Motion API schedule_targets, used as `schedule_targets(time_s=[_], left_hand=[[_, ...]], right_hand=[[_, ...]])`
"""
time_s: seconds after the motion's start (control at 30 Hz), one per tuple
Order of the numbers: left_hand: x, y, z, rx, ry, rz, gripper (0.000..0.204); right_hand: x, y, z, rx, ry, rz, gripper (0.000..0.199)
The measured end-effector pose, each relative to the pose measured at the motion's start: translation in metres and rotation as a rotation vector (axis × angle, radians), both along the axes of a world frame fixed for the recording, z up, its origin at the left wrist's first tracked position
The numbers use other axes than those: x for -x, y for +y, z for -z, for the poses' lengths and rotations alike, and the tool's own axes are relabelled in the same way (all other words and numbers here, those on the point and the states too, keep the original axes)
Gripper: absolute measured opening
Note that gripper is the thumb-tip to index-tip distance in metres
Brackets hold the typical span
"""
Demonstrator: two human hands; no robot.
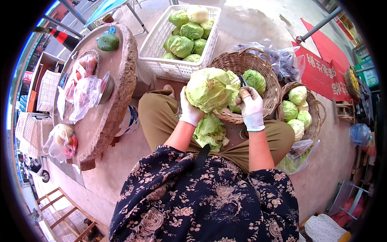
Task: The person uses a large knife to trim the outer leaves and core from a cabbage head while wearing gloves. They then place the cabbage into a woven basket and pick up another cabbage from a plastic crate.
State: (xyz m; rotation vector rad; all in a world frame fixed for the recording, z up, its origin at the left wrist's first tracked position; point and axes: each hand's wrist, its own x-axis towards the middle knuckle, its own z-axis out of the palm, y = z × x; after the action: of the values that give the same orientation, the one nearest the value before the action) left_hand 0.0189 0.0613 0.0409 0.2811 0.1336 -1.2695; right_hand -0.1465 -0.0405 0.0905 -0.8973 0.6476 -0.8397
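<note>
A large pale-green cabbage (pixel 209 90) is held up over my lap, its stem end turned to the right. My left hand (pixel 190 109), in a white glove, is wrapped round its left and lower side. Just right of the cabbage, my gloved right hand (pixel 250 107) has its fingers curled round a dark, narrow tool that looks like a knife (pixel 242 81); most of it is hidden. Loose green cabbage leaves (pixel 210 131) lie in a pile between my legs. Beyond my right hand, a brown wicker basket (pixel 226 62) has a green cabbage (pixel 254 80) in it.
A white plastic crate (pixel 151 66) full of cabbages stands ahead. To the right, a smaller wicker basket (pixel 318 117) holds several cabbages, with a bag of greens (pixel 298 159) beside it. At left, a stone table (pixel 109 117) carries plastic bags and a green gourd (pixel 107 42).
</note>
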Motion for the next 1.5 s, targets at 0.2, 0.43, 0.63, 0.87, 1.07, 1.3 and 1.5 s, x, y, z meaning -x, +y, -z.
schedule_targets(time_s=[0.2,0.43,0.63,0.87,1.07,1.3,1.5], left_hand=[[-0.003,-0.007,-0.007,-0.009,0.013,-0.024,0.068],[-0.012,-0.013,0.006,-0.167,-0.116,-0.217,0.06],[-0.003,-0.019,0.006,-0.28,-0.207,-0.318,0.058],[-0.025,-0.009,0.056,-0.453,-0.362,-0.402,0.052],[-0.018,0.0,0.019,-0.314,-0.224,-0.163,0.049],[-0.019,0.01,0.012,-0.117,0.012,0.06,0.06],[-0.031,0.013,0.03,0.051,-0.394,-0.04,0.053]], right_hand=[[0.012,-0.019,0.017,0.137,0.143,0.151,0.012],[-0.025,0.037,-0.024,1.159,0.536,0.008,0.029],[-0.054,0.04,-0.004,1.557,0.728,0.164,0.03],[-0.055,0.028,0.0,1.294,0.606,0.152,0.016],[-0.032,-0.009,0.042,0.03,0.03,0.142,0.011],[-0.037,-0.035,0.04,-0.78,-0.352,0.207,0.024],[-0.001,-0.046,0.023,-0.553,-0.123,0.246,0.017]])
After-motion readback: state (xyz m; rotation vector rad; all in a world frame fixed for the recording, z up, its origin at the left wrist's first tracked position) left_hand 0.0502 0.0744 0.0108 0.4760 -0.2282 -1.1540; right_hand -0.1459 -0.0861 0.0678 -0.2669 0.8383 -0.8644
